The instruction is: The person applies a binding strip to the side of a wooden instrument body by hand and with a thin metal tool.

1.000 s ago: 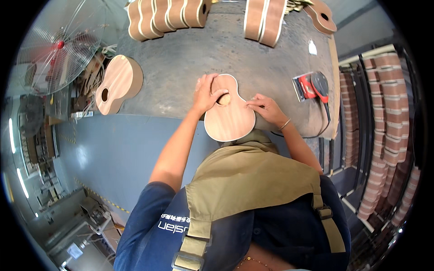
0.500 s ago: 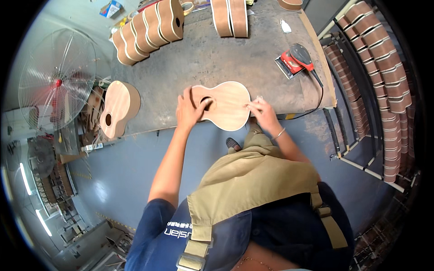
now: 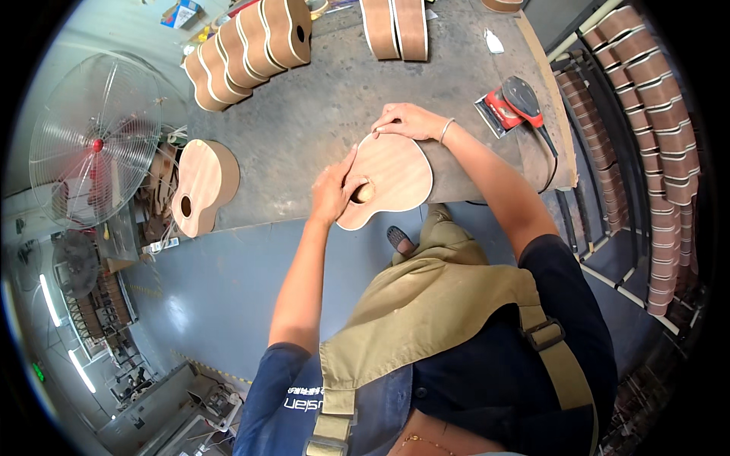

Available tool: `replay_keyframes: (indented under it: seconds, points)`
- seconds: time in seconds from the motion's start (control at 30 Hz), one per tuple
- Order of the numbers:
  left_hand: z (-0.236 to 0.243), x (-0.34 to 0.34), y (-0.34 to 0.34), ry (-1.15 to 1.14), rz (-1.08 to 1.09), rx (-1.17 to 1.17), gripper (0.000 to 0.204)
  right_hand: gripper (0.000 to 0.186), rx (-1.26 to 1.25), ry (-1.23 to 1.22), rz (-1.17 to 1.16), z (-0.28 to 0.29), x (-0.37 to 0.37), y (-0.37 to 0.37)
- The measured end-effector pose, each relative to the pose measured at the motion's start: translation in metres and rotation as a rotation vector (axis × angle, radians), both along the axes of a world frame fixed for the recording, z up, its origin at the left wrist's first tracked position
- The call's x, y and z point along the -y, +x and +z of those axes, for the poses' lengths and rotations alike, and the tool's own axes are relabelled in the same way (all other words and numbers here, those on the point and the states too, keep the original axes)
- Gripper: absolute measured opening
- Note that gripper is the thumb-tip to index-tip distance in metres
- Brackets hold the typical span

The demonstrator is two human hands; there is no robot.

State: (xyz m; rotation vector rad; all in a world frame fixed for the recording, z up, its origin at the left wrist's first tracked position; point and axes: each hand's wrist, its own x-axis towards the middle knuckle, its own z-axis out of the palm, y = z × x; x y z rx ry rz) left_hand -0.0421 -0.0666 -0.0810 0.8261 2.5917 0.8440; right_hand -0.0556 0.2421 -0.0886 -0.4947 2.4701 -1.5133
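Note:
A pale wooden ukulele body [image 3: 399, 175] with a round sound hole lies tilted over the front edge of the workbench. My left hand [image 3: 333, 194] grips it at its left end, with the thumb at the sound hole and the fingers along the far side. At the body's far edge, my right hand [image 3: 411, 121] is closed, its fingertips pressed together against the rim. Whatever is pinched there is hidden or too small to make out. A second ukulele body [image 3: 209, 178] stands on the bench to the left, its sound hole toward me.
On the grey workbench [image 3: 296, 137], a red and black sander [image 3: 509, 102] lies at the right with its cord trailing. Several ukulele bodies [image 3: 251, 49] line the back left; two more [image 3: 395, 30] stand at the back. A fan [image 3: 97, 144] is at left, racks of bodies [image 3: 661, 137] at right.
My right hand has moved from the body's right end to its far edge. The ukulele body has turned, its right end swinging away from me, and my left hand has shifted slightly right and nearer.

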Motion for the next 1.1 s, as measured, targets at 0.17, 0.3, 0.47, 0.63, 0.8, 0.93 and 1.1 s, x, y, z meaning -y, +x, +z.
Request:
replay_keyframes:
  seconds: [0.17, 0.3, 0.47, 0.63, 0.8, 0.93, 1.1]
  points:
    - [-0.002, -0.002, 0.000, -0.060, 0.000, -0.045, 0.074, 0.024, -0.016, -0.011, -0.250, -0.024, -0.026, 0.069]
    - [0.004, -0.004, 0.002, -0.120, 0.013, -0.027, 0.075, 0.021, -0.010, -0.026, -0.580, -0.012, 0.014, 0.162]
    - [0.007, -0.005, -0.001, -0.123, -0.013, -0.060, 0.075, 0.021, -0.244, -0.276, -0.962, -0.028, 0.084, 0.200]
    - [0.027, -0.010, 0.022, -0.185, 0.030, 0.144, 0.088, 0.022, -0.181, -0.010, -0.716, -0.035, 0.020, 0.144]
    - [0.007, -0.024, 0.046, -0.102, 0.043, 0.116, 0.092, 0.027, -0.130, -0.062, -0.314, -0.033, -0.020, 0.053]
    - [-0.001, -0.026, 0.052, 0.037, 0.073, 0.141, 0.090, 0.029, -0.026, -0.019, -0.277, -0.024, -0.022, 0.050]
    - [-0.011, -0.027, 0.055, 0.130, 0.092, 0.132, 0.088, 0.024, -0.008, -0.040, -0.500, -0.037, -0.013, 0.118]
